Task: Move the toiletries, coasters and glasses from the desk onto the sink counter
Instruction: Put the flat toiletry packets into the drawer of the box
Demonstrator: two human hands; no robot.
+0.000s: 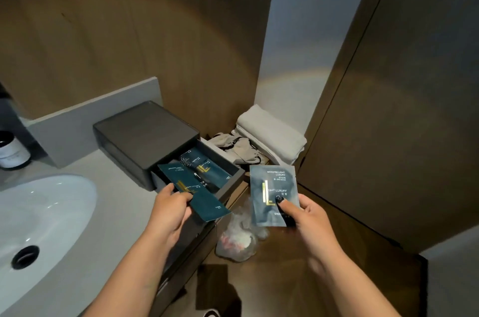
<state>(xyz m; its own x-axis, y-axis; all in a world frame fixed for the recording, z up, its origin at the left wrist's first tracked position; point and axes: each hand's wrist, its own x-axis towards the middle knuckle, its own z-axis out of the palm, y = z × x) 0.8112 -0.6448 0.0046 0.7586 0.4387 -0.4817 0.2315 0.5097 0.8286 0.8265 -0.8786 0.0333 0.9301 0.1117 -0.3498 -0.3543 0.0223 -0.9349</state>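
Right hand (307, 215): pinches a pale blue-grey square sachet (272, 194) by its lower edge, thumb on the printed face, forearm reaching forward; the sachet hangs in the air beyond the counter's right end, over the floor.

Left hand (169, 209): grips a long dark teal packet (194, 193) at its near end, fingers curled under, thumb on top; the packet's far tip points into the open drawer (234, 179).

Sink counter (124, 213): pale grey, with a white basin (46, 215) at left.

Organiser box (145, 135): dark grey, standing on the counter against the backsplash, its drawer pulled out toward the person. Contents: several more dark teal packets (204, 169).

Beyond the counter's end, lower down: a clear plastic bag (237, 239), crumpled cloth items (233, 146), folded white towels (269, 132).

Far left edge: a dark bottle with a white label (13, 150).

Progress, as judged: some toiletries are stowed in the drawer; two items remain in hand. No coasters or glasses are visible on the counter, so those appear outstanding. The desk is out of view.
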